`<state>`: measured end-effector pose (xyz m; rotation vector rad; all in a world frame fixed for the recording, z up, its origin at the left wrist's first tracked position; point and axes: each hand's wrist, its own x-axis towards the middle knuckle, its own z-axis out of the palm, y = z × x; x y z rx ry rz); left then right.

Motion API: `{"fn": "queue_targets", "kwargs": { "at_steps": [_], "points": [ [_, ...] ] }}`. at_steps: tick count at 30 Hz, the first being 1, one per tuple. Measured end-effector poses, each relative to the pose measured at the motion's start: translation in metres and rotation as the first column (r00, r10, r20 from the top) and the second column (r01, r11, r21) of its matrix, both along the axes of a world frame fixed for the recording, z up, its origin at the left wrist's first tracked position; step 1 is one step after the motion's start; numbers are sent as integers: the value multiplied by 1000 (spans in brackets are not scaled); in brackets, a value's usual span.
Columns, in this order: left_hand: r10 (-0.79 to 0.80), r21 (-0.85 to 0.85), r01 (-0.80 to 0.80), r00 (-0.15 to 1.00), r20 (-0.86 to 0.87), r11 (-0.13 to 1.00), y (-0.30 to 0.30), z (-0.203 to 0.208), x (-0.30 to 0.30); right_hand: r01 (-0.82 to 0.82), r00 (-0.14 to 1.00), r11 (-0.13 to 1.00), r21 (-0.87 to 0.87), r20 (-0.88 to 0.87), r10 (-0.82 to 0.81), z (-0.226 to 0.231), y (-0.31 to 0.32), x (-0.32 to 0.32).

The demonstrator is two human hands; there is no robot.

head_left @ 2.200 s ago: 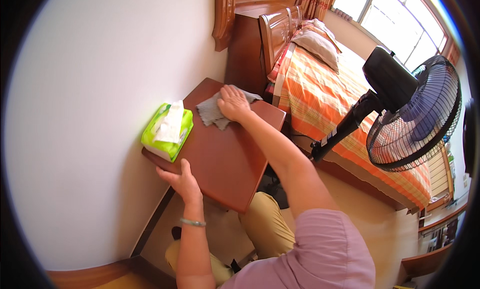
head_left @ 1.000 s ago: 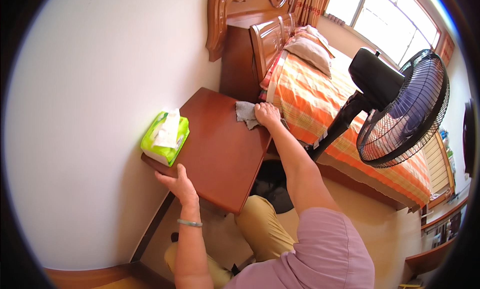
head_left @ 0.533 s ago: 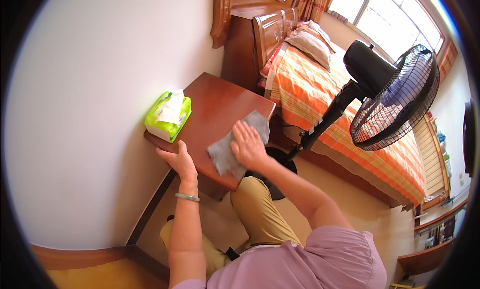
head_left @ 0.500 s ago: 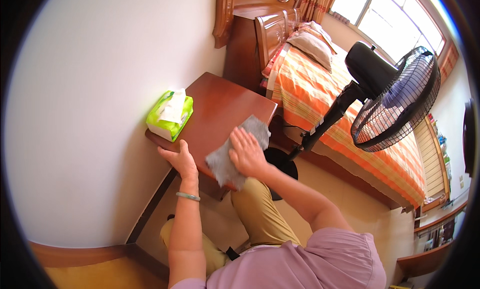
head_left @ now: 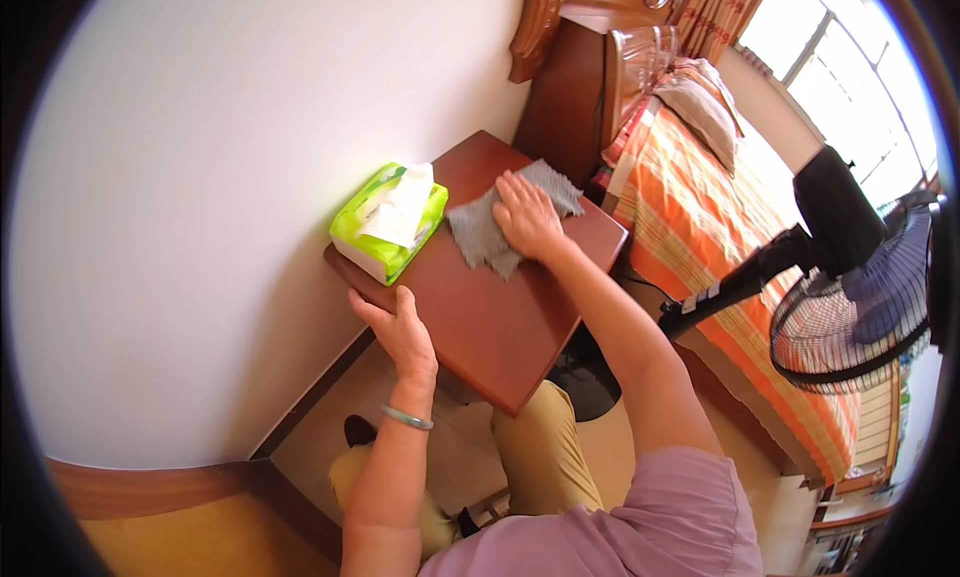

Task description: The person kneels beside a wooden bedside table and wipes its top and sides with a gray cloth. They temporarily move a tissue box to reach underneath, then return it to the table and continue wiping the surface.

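Observation:
A grey cloth [head_left: 478, 239] with ragged edges lies spread on a reddish-brown wooden tabletop [head_left: 500, 327]. On top of it my right hand [head_left: 527, 217] presses flat, fingers stretched out. At the table's near left edge is my left hand [head_left: 400, 332], wearing a pale green bangle [head_left: 407, 417] at the wrist. Its thumb and fingers are spread apart against the edge; some fingers are hidden. Just beyond that hand, a bright green and white tissue pack [head_left: 375, 242] stands on the left corner, with a white tissue [head_left: 400, 207] sticking out.
A white wall [head_left: 200, 227] borders the table on the left. On the right stands a black floor fan [head_left: 850, 327], its round base [head_left: 590, 392] beside the table. Behind is a bed [head_left: 690, 217] with an orange striped cover and a carved wooden headboard [head_left: 560, 77].
My right hand has pushed the cloth away from the near edge toward the far part of the tabletop. My left hand stays at the edge near the tissue pack. The view has shifted.

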<state>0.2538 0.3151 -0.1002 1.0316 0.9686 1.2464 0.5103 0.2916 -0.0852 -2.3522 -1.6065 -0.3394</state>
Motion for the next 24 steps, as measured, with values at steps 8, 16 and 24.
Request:
{"fn": "queue_targets", "kwargs": {
  "at_steps": [8,16,24],
  "points": [
    [-19,-28,19,1000,-14,999,-6,8,-3,124,989,992,3,-79,-123,10,105,57],
    [-3,4,4,999,-43,1000,5,-16,2,36,998,999,-23,-54,-37,1,30,1],
    [-155,-12,154,986,-63,988,15,-16,-18,-218,976,976,-16,0,218,12,-81,-134]
  ]
}}
